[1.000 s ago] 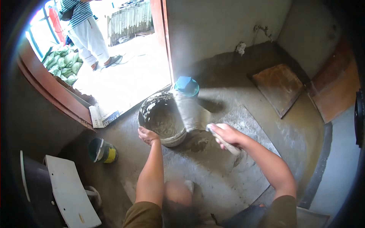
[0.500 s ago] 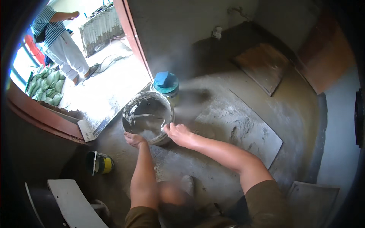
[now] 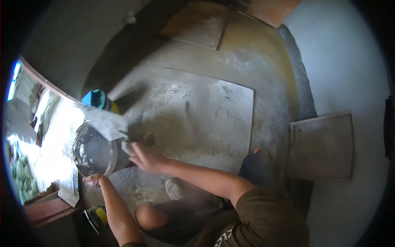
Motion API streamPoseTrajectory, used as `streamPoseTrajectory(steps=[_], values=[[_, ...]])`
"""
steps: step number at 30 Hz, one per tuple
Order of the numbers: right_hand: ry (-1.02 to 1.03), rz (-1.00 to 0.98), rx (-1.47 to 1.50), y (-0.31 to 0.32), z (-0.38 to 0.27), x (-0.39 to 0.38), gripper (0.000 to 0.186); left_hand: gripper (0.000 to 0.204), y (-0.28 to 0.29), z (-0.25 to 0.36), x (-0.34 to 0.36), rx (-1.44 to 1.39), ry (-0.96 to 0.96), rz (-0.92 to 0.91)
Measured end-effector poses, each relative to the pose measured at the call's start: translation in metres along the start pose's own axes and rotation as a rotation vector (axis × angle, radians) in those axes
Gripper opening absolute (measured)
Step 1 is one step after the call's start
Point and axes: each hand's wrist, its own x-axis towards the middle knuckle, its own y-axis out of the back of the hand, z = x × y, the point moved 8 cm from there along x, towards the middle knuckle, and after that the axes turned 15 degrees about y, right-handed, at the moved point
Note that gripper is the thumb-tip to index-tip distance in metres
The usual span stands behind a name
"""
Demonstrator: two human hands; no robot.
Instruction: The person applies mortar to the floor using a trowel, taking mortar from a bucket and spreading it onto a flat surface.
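A round, mortar-smeared bucket (image 3: 112, 158) stands on the floor to my left. My left hand (image 3: 93, 180) is closed on its near rim. In my right hand (image 3: 145, 158), closed round the handle, is a trowel (image 3: 108, 124). Its grey-coated blade is blurred and lifted over the bucket's far rim, pointing away to the left. Grey material lies inside the bucket; the blade hides part of the far rim. Just beyond stands a smaller tub with a blue block (image 3: 94, 99) on top.
A large flat sheet (image 3: 201, 111) with grey smears lies on the floor ahead. A brown board (image 3: 196, 25) and a framed panel (image 3: 321, 146) lie farther off and right. A small black-and-yellow bucket (image 3: 97, 219) is near my left arm. Green sacks (image 3: 24, 177) sit beyond the doorway.
My view has swung to the right. The trowel has come up out of the bucket in my right hand, while my left hand stays at the rim.
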Motion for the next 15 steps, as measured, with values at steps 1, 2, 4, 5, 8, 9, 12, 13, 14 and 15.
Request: streamPoseTrajectory(steps=[1,2,4,5,8,9,12,13,14,15], values=[[-0.187,-0.02,-0.028,0.025,0.026,-0.038,0.039,0.046,-0.017,-0.016,-0.028,0.011,0.074,-0.098],[-0.377,0.039,0.011,0.058,0.05,-0.081,0.038,0.04,-0.026,-0.027,-0.058,0.024,0.145,-0.19],[-0.671,0.116,-0.115,0.123,0.099,-0.177,0.036,0.048,-0.015,-0.025,-0.103,0.022,0.152,-0.286],[-0.925,0.166,-0.163,0.154,0.118,-0.225,0.043,0.063,0.004,-0.014,-0.119,0.005,0.085,-0.29],[-1.344,0.355,-0.464,0.266,0.158,-0.369,0.074,0.076,0.049,0.004,-0.167,-0.231,0.384,-0.44],[-1.377,0.565,-0.479,0.297,0.171,-0.409,0.072,0.078,0.048,0.008,-0.16,-0.252,0.391,-0.44],[-1.433,0.672,-0.476,0.346,0.186,-0.457,0.063,0.061,0.058,0.016,-0.149,-0.147,0.293,-0.406],[-1.429,0.675,-0.473,0.348,0.193,-0.462,0.063,0.05,0.052,0.027,-0.138,0.124,0.034,-0.311],[-1.412,0.629,-0.538,0.36,0.199,-0.475,0.061,0.044,0.034,0.031,-0.143,0.396,-0.227,-0.23],[-1.386,0.579,-0.593,0.371,0.202,-0.479,0.059,0.046,0.014,0.03,-0.134,0.451,-0.343,-0.099]])
